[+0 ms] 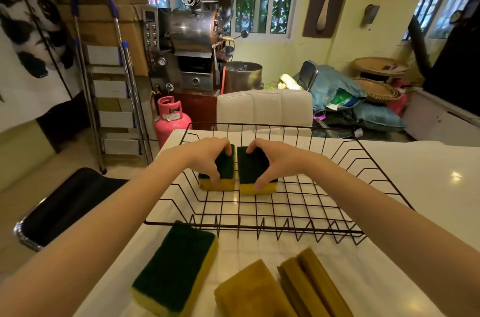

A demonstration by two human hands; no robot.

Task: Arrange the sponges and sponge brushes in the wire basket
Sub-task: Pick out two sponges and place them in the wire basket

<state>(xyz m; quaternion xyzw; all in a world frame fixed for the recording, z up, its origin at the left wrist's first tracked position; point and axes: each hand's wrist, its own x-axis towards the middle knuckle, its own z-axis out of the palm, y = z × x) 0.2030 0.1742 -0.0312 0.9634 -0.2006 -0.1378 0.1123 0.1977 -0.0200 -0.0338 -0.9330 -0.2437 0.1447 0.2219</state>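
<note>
A black wire basket (pixel 306 213) stands on the white table. Inside it, towards the back left, two green-and-yellow sponges lie side by side, green side up. My left hand (pixel 210 155) grips the left sponge (pixel 224 170) from above. My right hand (pixel 270 158) grips the right sponge (pixel 250 168) the same way. A third green-and-yellow sponge (pixel 176 267) lies on the table in front of the basket. To its right lie a brownish-yellow sponge (pixel 249 288) and a stack of similar flat brownish pieces (pixel 314 285).
The white table (pixel 428 187) ends at a left edge next to a black chair seat (pixel 65 207). A white chair back (pixel 265 109) stands behind the table. Beyond it are a pink gas cylinder (pixel 170 116), a stepladder (pixel 111 88) and a metal roasting machine (pixel 197 39).
</note>
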